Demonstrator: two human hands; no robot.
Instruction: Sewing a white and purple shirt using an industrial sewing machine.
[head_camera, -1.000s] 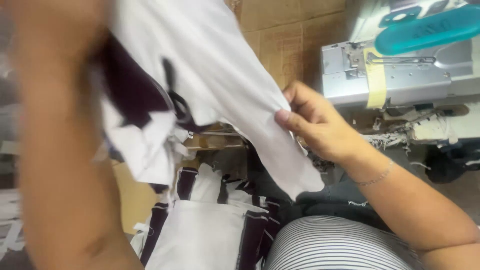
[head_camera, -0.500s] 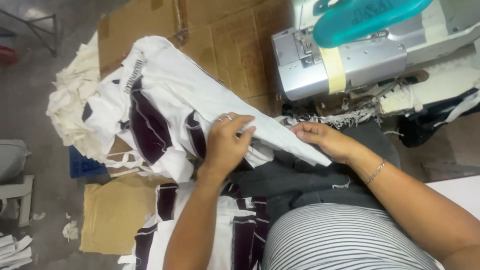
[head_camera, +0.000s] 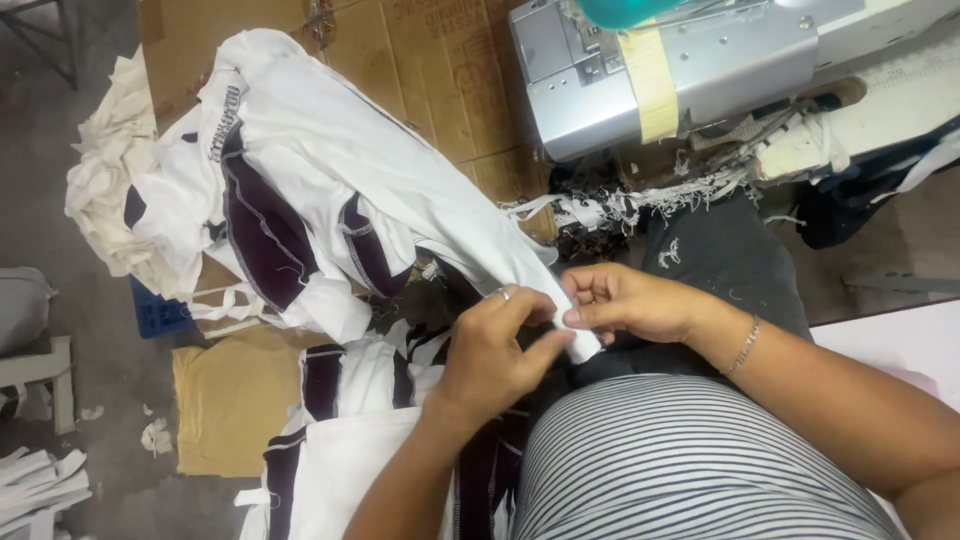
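Note:
A white garment with dark purple panels (head_camera: 330, 190) drapes from the upper left down toward my lap. Its narrow white end reaches my hands. My left hand (head_camera: 495, 350), wearing a ring, pinches that white end between thumb and fingers. My right hand (head_camera: 630, 302), with a thin bracelet at the wrist, grips the same end from the other side, the fingertips of both hands touching. Below them is my striped shirt (head_camera: 690, 460).
A grey sewing machine (head_camera: 680, 70) with a strip of yellow tape stands at the top right, thread scraps (head_camera: 650, 200) hanging under it. More white and purple pieces (head_camera: 350, 440) lie at the lower left. Cardboard (head_camera: 440, 60) and a cream cloth pile (head_camera: 110, 170) lie on the floor.
The garment has come down from in front of my face to my lap. Both hands have slid to its narrow end and now pinch it together.

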